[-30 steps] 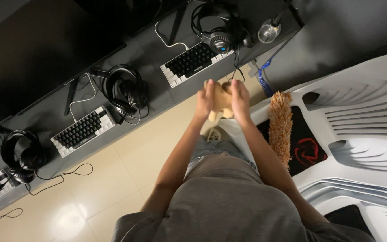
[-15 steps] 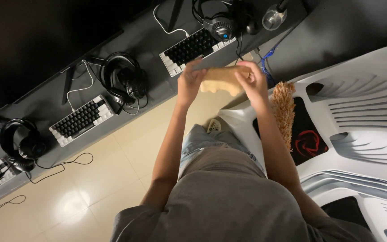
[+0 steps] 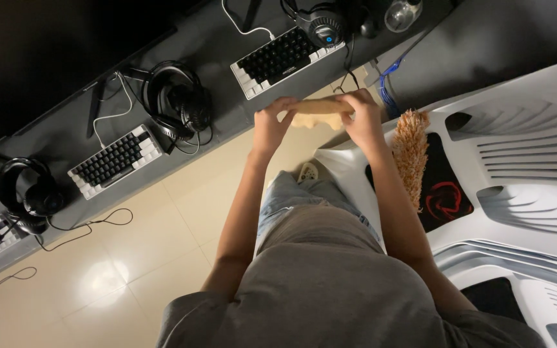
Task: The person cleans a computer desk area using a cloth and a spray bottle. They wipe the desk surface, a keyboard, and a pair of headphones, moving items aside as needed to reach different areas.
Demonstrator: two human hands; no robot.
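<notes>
The left hand and right hand each gripped one end of a tan cloth, apparently folded, above the dark desk.

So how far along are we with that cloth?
Both hands, left hand and right hand, hold the tan cloth stretched between them, over the floor by the desk. It touches no surface yet. The duster lies unused on the white chair. No sign shows of keyboards or headsets being wiped.

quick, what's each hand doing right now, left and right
Left hand: closed on one end of the tan cloth.
Right hand: closed on the cloth's other end, holding it stretched between both hands.
</notes>
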